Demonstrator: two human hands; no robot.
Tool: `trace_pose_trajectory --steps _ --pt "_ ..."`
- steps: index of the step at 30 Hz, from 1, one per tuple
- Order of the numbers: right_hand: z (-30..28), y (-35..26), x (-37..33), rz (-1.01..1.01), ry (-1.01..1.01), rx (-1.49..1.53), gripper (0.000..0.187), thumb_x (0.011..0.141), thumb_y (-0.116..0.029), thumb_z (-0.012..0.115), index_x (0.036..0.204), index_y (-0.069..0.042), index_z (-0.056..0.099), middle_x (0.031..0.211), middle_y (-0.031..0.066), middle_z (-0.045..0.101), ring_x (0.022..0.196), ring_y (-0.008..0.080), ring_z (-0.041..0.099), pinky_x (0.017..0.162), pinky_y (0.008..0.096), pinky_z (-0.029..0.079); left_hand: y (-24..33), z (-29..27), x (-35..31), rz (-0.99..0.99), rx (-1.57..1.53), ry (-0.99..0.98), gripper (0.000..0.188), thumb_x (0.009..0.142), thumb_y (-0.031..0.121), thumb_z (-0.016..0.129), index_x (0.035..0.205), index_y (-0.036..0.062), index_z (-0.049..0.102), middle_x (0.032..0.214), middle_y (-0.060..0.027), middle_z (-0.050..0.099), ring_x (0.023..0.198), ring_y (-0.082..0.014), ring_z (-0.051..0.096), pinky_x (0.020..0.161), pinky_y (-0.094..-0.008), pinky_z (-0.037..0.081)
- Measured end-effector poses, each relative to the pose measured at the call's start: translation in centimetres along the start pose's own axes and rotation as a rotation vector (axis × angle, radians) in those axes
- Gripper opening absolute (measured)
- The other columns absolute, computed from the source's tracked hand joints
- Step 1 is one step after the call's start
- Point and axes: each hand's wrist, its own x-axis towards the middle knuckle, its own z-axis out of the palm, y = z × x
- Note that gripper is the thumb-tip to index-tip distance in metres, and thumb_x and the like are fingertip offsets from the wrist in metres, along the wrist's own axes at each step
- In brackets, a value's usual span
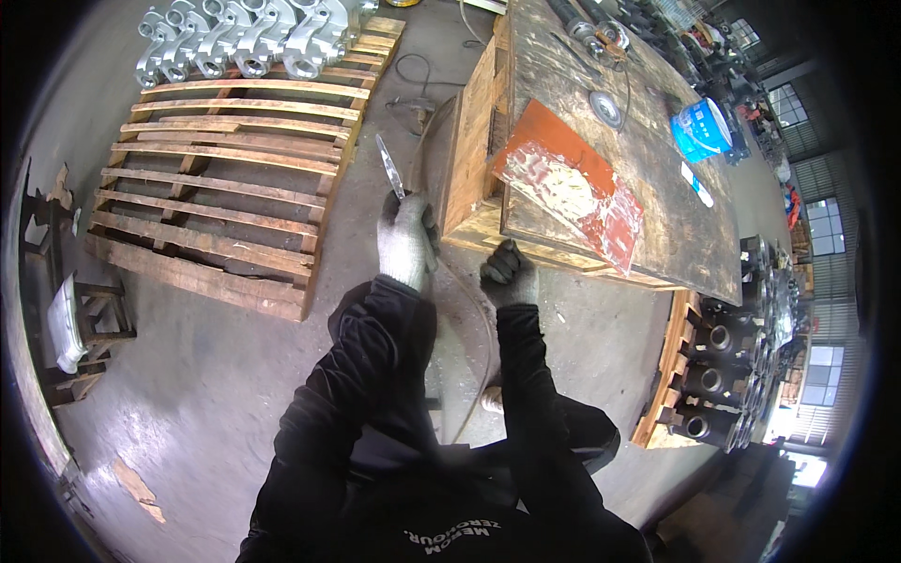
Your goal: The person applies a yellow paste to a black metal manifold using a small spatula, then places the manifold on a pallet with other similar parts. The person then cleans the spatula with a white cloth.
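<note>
My left hand [404,242], in a pale knitted work glove, is closed around what looks like a putty knife [389,167]. Its narrow metal blade sticks up past the fingers, over the floor between the pallet and the wooden table. My right hand [508,274], gloved with dark grey fingers, is curled into a fist just off the table's near left corner. Whatever those fingers may hold is hidden. A red-brown board [540,129] smeared with cream-coloured paste lies on the wooden table [685,230], reaching to its near edge.
Several silvery cast metal parts [314,42] stand on a slatted wooden pallet [216,192] at the left. The table carries a blue bucket [699,131], a round disc [605,109] and a power tool [591,39]. Dark pipe-ended parts [713,380] sit on a pallet at the right.
</note>
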Motion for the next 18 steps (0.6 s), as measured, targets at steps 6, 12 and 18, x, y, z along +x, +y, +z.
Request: trace_pose_trajectory --steps 6,12,18 --pt "0.0 -1.4 -9.2 -0.365 0.417 -1.184 0.032 0.105 -0.035 0.055 0.096 -0.006 0.064 0.060 -0.0066 0.041 0.050 0.0057 0.035 0.047 0.0246 0.027 -2.0 0.8 0.4 -0.012 0.064 -0.110 0.024 0.092 0.033 0.061 0.097 0.0094 0.058 0.074 -0.0017 0.056 0.055 -0.0146 0.054 0.048 -0.0303 0.045" --pt "3.6 0.1 -15.9 -0.458 0.397 -1.392 0.031 0.107 -0.030 0.053 0.098 -0.003 0.066 0.064 -0.0025 0.053 0.055 0.0072 0.047 0.051 0.0246 0.037 -3.1 0.7 0.3 -0.032 0.019 -0.180 0.023 0.096 0.028 0.053 0.105 0.0075 0.051 0.077 -0.0079 0.058 0.059 -0.0210 0.062 0.048 -0.0350 0.050" --pt "5.7 -0.1 -19.8 -0.567 0.424 -1.338 0.030 0.108 -0.028 0.053 0.101 -0.002 0.065 0.062 -0.0016 0.052 0.052 0.0068 0.044 0.049 0.0250 0.034 -3.2 0.1 -4.9 0.205 0.443 -0.560 0.015 0.099 0.014 0.056 0.100 0.0014 0.063 0.076 -0.0060 0.066 0.059 -0.0162 0.061 0.055 -0.0322 0.050"
